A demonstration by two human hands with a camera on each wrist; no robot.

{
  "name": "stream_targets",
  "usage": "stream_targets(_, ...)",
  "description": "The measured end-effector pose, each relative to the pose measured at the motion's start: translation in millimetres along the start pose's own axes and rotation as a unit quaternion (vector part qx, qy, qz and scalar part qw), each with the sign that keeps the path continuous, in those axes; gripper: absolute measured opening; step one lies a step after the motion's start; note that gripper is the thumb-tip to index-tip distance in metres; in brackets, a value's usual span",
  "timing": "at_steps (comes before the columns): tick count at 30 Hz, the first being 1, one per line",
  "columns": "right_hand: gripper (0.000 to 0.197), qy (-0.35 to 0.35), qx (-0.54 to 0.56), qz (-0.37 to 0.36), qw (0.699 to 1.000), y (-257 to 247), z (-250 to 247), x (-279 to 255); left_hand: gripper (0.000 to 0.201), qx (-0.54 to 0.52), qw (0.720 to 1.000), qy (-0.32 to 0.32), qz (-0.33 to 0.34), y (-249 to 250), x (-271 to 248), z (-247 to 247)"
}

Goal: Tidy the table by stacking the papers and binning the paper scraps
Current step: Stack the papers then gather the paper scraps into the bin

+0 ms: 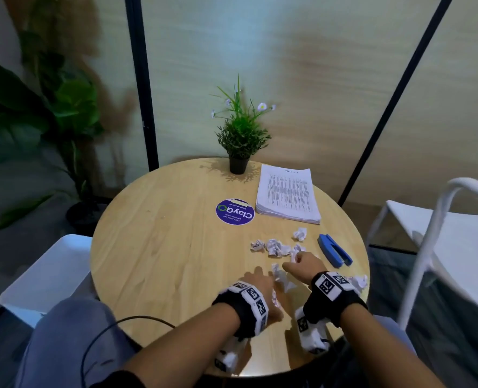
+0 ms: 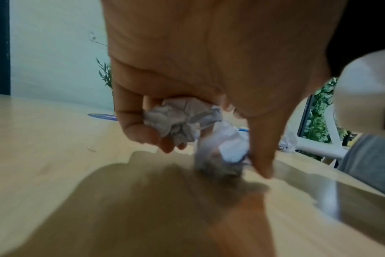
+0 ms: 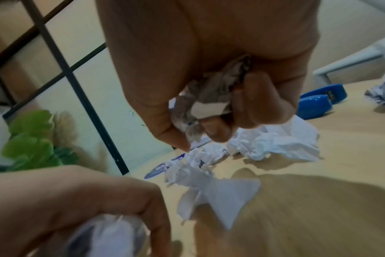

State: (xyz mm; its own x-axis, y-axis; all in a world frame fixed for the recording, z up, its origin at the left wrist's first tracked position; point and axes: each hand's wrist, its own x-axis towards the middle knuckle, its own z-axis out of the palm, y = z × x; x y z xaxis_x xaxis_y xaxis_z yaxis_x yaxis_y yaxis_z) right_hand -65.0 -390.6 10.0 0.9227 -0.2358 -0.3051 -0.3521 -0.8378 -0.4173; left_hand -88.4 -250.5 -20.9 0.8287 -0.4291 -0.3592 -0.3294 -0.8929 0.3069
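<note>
Clutching one crumpled white paper scrap [image 2: 180, 121] each, both hands, left hand [image 1: 256, 287] and right hand [image 1: 305, 266], hover over loose scraps [image 1: 277, 247] at four o'clock on the round wooden table [image 1: 162, 247]; the printed paper stack [image 1: 288, 194] lies at one o'clock.

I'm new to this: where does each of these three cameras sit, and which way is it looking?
Head: worn on the head, looking down at the round table; both forearms, left hand and right hand show.
Left wrist: under the left wrist, looking along the palm at fingers curled round a crumpled scrap.
Right wrist: under the right wrist, looking at its fingers gripping a crumpled scrap; the left hand shows too.
Shared: the blue stapler shows in head and right-wrist views.
</note>
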Motion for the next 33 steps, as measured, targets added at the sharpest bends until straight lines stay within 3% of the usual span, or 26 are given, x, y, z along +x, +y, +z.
stream_targets(3,0.021,-0.032,-0.058,0.008,0.998,-4,3,4,0.029,0.013,0.999,-0.038,0.009,-16,4,-7)
stream_targets(4,0.028,-0.039,-0.07,0.01,0.997,-4,4,4,0.024,0.025,0.998,-0.06,-0.014,-27,12,-6)
stream_targets(6,0.049,-0.047,-0.087,0.018,0.995,-6,7,7,0.033,0.052,0.995,-0.081,-0.037,-55,31,-2)
stream_targets(8,0.053,-0.058,-0.098,0.02,0.993,-11,10,6,0.022,0.047,0.996,-0.063,-0.034,-67,15,-28)
stream_targets(11,0.046,-0.063,-0.145,0.013,0.987,-19,16,4,0.012,0.047,0.998,0.028,-0.028,-93,-13,-79)
stream_targets(18,0.04,-0.076,-0.183,-0.024,0.98,-55,31,2,0.018,0.0,0.981,0.131,-0.141,-218,-71,-168)
stream_targets(24,0.026,-0.065,-0.08,-0.143,0.984,-147,59,5,0.023,-0.119,0.945,0.14,-0.27,-327,-130,-167)
stream_targets(28,0.015,-0.09,-0.068,-0.247,0.962,-238,94,8,0.028,-0.165,0.92,0.15,-0.324,-382,-148,-142)
stream_targets(33,0.025,-0.133,-0.095,-0.336,0.928,-341,147,14,0.032,-0.188,0.899,0.124,-0.375,-425,-148,-93)
